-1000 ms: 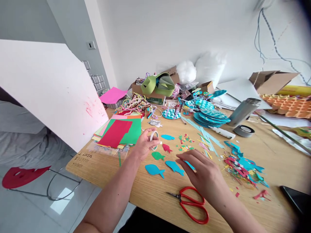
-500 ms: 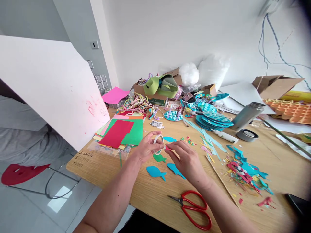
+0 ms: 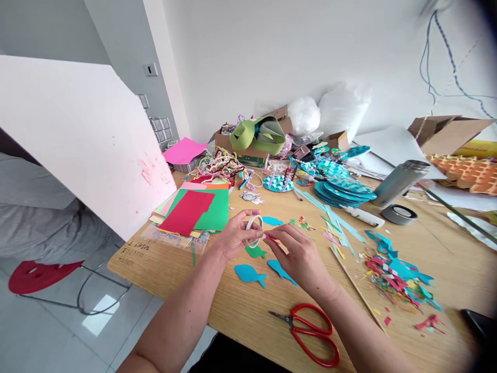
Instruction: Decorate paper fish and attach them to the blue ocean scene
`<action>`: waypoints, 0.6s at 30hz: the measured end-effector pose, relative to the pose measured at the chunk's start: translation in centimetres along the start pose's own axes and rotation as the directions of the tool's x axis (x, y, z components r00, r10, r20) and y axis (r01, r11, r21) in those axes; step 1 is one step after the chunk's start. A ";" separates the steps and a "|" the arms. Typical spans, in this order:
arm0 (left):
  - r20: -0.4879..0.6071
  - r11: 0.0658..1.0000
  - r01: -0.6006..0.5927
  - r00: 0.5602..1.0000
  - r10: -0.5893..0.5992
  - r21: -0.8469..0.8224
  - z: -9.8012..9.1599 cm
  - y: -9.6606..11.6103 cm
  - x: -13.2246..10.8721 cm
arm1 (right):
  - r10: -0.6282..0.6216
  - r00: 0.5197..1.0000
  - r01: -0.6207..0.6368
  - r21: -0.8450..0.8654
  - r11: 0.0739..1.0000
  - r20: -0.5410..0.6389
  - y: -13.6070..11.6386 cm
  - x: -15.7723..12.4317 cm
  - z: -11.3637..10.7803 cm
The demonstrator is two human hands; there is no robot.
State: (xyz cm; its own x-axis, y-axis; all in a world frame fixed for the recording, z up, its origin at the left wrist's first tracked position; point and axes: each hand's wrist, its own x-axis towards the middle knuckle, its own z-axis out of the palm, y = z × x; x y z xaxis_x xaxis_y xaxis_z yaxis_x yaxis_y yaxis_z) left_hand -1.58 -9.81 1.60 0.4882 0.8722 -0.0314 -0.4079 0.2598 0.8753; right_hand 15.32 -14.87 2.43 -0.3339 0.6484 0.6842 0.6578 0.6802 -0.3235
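Tape roll [image 3: 254,231] pinched in left hand [image 3: 233,237]; right hand [image 3: 298,256] touching its edge.

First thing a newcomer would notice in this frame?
Mid-table, the left hand holds a small roll of tape while the right hand pinches at its edge, with a bit of red paper showing between them. Paper fish cut-outs lie just below the hands, and red scissors sit at the near edge. A stack of coloured paper sheets lies to the left.
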 end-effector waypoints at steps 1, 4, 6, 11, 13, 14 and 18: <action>-0.001 1.000 0.002 1.000 -0.002 0.003 0.0 0.0 0.0 | 0.002 1.000 -0.002 0.004 1.000 0.002 0.0 0.0 0.0; 0.002 1.000 0.006 1.000 -0.006 0.018 -0.1 0.1 0.0 | 0.007 1.000 -0.007 0.007 1.000 0.001 0.0 0.0 0.0; 0.002 0.999 0.012 1.000 -0.012 0.032 -0.2 0.1 0.0 | 0.015 1.000 -0.015 0.004 1.000 0.002 0.0 0.0 0.0; 0.033 0.997 0.010 0.999 -0.013 0.079 -0.2 0.2 0.1 | 0.051 0.998 -0.051 0.003 0.999 0.028 0.0 -0.2 0.2; 0.036 0.996 0.013 0.999 -0.016 0.090 -0.1 0.3 0.1 | 0.068 0.997 -0.069 0.007 0.998 0.032 0.0 -0.3 0.4; 0.033 0.995 0.012 0.999 -0.015 0.094 -0.1 0.4 0.1 | 0.075 0.997 -0.076 0.009 0.997 0.030 0.0 -0.3 0.5; 0.022 0.995 0.001 1.000 -0.003 0.095 -0.1 0.5 0.0 | 0.117 0.993 -0.118 0.045 0.992 0.017 0.0 -0.3 0.7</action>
State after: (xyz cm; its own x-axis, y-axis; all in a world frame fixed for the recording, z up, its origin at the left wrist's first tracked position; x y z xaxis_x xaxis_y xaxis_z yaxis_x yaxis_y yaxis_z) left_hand -1.85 -9.67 1.98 0.5065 0.8619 -0.0233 -0.3324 0.2201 0.9171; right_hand 14.93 -14.83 1.74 -0.2661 0.7292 0.6305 0.6611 0.6140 -0.4311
